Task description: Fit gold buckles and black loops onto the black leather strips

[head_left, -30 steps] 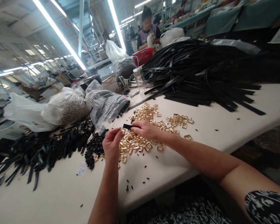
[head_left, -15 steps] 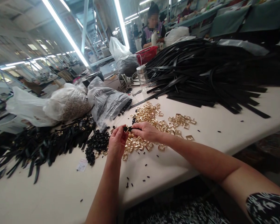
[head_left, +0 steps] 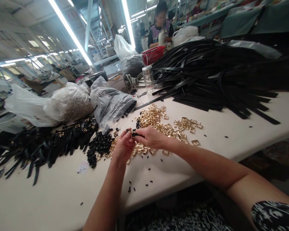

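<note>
My left hand (head_left: 124, 144) is closed, its fingertips pinching one end of a small black strap piece with a bit of gold metal on it. Close against it, my right hand (head_left: 150, 137) grips the other part of the black strap (head_left: 137, 135). Both hands are held over a spread of gold buckles (head_left: 151, 116). Just left of my left hand lies a heap of small black loops (head_left: 100, 145). The exact join between strap and metal is too small to make out.
Black strips (head_left: 195, 70) pile at the right back. A glass bottle (head_left: 148, 79), grey plastic bag (head_left: 109, 101), clear bag (head_left: 68, 101) and finished-looking buckled straps (head_left: 50, 142) stand or lie on the white table (head_left: 183, 176). A person (head_left: 156, 32) sits beyond the red basket (head_left: 154, 54).
The view has shifted slightly. My hands stay together, and the black strap now shows more below my right fingers, angled downward to the right.
</note>
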{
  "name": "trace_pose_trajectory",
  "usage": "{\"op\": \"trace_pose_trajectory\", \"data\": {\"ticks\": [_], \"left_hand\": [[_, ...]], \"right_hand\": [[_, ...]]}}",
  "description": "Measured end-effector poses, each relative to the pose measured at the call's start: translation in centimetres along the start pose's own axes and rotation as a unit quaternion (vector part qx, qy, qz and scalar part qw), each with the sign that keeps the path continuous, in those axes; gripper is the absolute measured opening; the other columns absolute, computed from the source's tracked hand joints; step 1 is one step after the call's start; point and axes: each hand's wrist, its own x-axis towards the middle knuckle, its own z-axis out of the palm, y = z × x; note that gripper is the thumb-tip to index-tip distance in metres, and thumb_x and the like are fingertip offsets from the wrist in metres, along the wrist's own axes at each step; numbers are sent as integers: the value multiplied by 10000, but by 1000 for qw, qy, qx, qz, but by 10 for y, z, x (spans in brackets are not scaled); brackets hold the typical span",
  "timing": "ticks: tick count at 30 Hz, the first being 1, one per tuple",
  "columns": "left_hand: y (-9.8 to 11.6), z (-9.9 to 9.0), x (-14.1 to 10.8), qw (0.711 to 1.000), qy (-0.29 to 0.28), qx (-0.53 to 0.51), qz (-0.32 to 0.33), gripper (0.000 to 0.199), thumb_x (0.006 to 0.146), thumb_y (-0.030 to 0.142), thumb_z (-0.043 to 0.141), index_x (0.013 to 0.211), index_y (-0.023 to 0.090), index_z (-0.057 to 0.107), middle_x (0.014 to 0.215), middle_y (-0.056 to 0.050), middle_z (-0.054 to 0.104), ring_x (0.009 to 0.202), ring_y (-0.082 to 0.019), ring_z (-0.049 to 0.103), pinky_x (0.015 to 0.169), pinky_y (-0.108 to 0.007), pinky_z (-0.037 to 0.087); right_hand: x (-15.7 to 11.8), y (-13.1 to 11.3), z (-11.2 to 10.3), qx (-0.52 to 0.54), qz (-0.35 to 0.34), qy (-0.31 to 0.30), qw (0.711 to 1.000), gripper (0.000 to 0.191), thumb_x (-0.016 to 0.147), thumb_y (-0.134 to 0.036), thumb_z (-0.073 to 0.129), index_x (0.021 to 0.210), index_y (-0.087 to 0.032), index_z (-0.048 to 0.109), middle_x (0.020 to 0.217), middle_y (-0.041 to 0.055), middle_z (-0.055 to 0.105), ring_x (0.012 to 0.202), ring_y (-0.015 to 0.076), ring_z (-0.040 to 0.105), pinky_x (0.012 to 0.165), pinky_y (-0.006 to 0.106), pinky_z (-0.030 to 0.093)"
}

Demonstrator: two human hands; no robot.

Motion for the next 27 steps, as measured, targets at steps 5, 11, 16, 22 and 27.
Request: {"op": "trace_pose_trajectory", "data": {"ticks": [5, 11, 16, 22, 27], "left_hand": [[-5, 4, -4, 1000, -17, 21, -12, 315, 568, 178, 843, 830, 162, 669, 667, 35, 616, 446, -1, 480, 395, -81, 385], [-8, 0, -3, 999, -9, 36, 32, 353, 514, 185, 877, 777, 175, 642, 677, 42, 614, 486, -30, 532, 396, -91, 395], [-7, -3, -5, 996, -29, 59, 68, 298, 563, 238, 861, 771, 161, 662, 682, 11, 646, 551, -62, 586, 518, -142, 489], [-5, 0, -5, 991, -23, 105, 79, 244, 567, 227, 841, 720, 145, 670, 616, -2, 639, 531, -74, 580, 537, -168, 489], [-1, -4, 1, 990, 18, 91, 102, 236, 544, 229, 821, 691, 159, 651, 638, 17, 625, 505, -57, 551, 505, -159, 482]], "right_hand": [[0, 4, 10, -80, -22, 32, 996, 259, 932, -342, 497, 760, -166, 576, 665, -4, 531, 590, 97, 385, 574, 236, 234], [-1, 8, 9, -37, -26, 18, 999, 300, 943, -381, 477, 798, -166, 627, 691, -5, 573, 619, 90, 450, 591, 212, 283], [-1, 6, 3, 44, -15, 13, 999, 352, 943, -383, 454, 744, -153, 632, 622, -31, 526, 577, 74, 449, 566, 199, 297], [-1, 3, 0, -25, -6, 29, 999, 327, 907, -321, 484, 648, -154, 593, 583, -29, 499, 558, 79, 405, 561, 217, 264], [0, 0, -3, -41, -2, 33, 999, 192, 879, -264, 513, 733, -166, 588, 644, -17, 533, 601, 93, 423, 589, 220, 276]]}}
